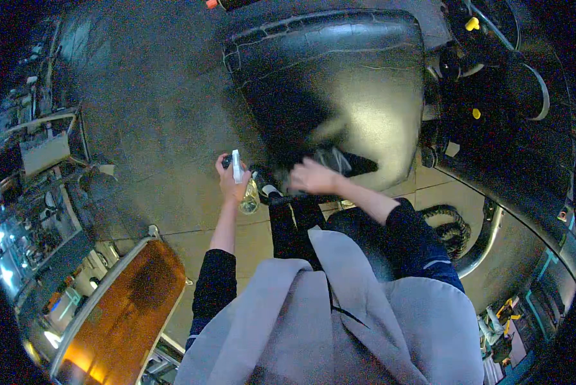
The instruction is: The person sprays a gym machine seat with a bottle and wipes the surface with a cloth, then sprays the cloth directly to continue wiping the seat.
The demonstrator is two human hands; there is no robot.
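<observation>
In my left hand (230, 179) is a spray bottle (248, 200) with a white trigger head and a clear body that shows some yellowish liquid. My fingers are wrapped round its neck. My right hand (314, 177) is at the near edge of a big black padded seat (365, 77) with cracked, glossy upholstery. Motion blurs this hand and its fingers point down, so I cannot make out whether anything is in them. Pale streaks and a bright sheen lie on the black surface just beyond it.
A brown-orange padded panel with a metal frame (134, 289) stands at the lower left. Dark furniture with yellow knobs (472, 24) is at the right, above a curved metal bar (487, 240) and a coiled black hose (452, 231). Cluttered shelving (44, 212) lines the left. Tiles cover the floor (153, 128).
</observation>
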